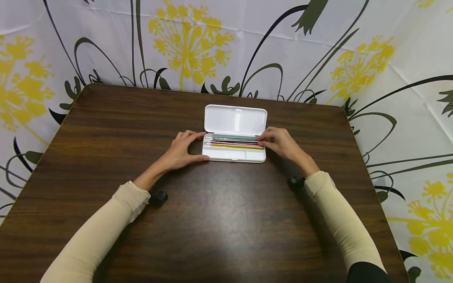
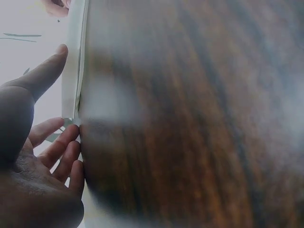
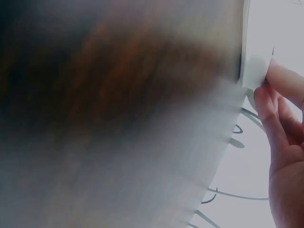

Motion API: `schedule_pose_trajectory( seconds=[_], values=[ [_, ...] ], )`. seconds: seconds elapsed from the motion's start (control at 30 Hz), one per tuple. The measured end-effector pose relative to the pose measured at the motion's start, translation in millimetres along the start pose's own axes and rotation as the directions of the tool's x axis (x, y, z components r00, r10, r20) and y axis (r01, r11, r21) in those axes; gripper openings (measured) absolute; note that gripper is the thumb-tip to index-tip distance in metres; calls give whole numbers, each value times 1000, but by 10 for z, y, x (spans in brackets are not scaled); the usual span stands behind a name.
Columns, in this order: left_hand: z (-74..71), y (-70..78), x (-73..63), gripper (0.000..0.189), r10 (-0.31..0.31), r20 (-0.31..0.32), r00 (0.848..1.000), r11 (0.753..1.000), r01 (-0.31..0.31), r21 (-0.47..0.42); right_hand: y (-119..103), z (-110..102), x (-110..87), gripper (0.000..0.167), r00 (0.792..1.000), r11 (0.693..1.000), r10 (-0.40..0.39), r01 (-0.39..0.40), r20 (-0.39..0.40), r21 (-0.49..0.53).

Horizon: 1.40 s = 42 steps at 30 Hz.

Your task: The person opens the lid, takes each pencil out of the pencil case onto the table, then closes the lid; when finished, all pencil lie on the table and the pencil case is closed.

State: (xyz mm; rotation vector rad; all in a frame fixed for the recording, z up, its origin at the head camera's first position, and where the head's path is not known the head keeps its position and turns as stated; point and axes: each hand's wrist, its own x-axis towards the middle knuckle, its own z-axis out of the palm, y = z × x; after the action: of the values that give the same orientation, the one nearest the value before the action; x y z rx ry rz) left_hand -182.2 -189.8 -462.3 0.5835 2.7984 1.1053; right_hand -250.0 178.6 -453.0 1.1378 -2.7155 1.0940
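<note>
A white pencil case [image 1: 224, 154] lies on the table with its hinged lid [image 1: 226, 120] raised at the back. Inside, side by side, are several pencils: a yellow one [image 1: 233, 146] nearest the front, with red, dark and grey-green ones behind. My left hand [image 1: 178, 153] holds the case's left end, thumb at the front corner and index finger at the back one. At the right end, my right hand [image 1: 281, 143] pinches a pencil's end between thumb and fingertips; which pencil, I cannot tell. In the right wrist view, the thumb and fingers [image 3: 270, 109] come together at the case's corner.
Dark wood-grain table [image 1: 226, 220] extends around the case. Behind it and along the right side hangs a white cloth [image 1: 247, 19] with yellow flowers and dark stems. Both forearms wear beige sleeves [image 1: 102, 232], with a black wrist device [image 1: 158, 198] below each wrist.
</note>
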Motion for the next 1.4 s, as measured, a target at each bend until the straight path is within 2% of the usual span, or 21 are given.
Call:
schedule_pose_trajectory(
  seconds=[0.1,0.27,0.43,0.6,0.77,0.97,1.2,1.4],
  values=[
    [1,0,-2,86,5,3,1000,1000,-5,-6,21,-11,-15,16,1000,1000,-9,9,9,30],
    [-4,-5,-6,84,8,4,1000,1000,-8,-13,47,-89,-49,15,999,994,-28,30,-25,108],
    [-1,-17,-7,83,5,5,1000,1000,-5,-9,94,-282,-186,15,998,974,31,-17,-61,225],
    [2,-23,-12,83,8,5,1000,1000,-8,-6,70,-568,-437,16,993,960,92,-66,-81,274],
    [-3,-28,-10,82,10,2,1000,1000,-10,-7,137,-836,-722,17,979,946,190,-165,-66,278],
    [0,-40,-12,82,7,1,1000,1000,-7,-1,356,-992,-987,16,969,949,240,-222,-53,223],
    [0,-18,-14,82,10,1,1000,1000,-10,-7,455,-1043,-1102,16,958,945,284,-272,-42,182],
    [11,-3,0,82,11,5,1000,1000,-11,-11,558,-1053,-1134,14,958,953,282,-272,-58,133]
  ],
)
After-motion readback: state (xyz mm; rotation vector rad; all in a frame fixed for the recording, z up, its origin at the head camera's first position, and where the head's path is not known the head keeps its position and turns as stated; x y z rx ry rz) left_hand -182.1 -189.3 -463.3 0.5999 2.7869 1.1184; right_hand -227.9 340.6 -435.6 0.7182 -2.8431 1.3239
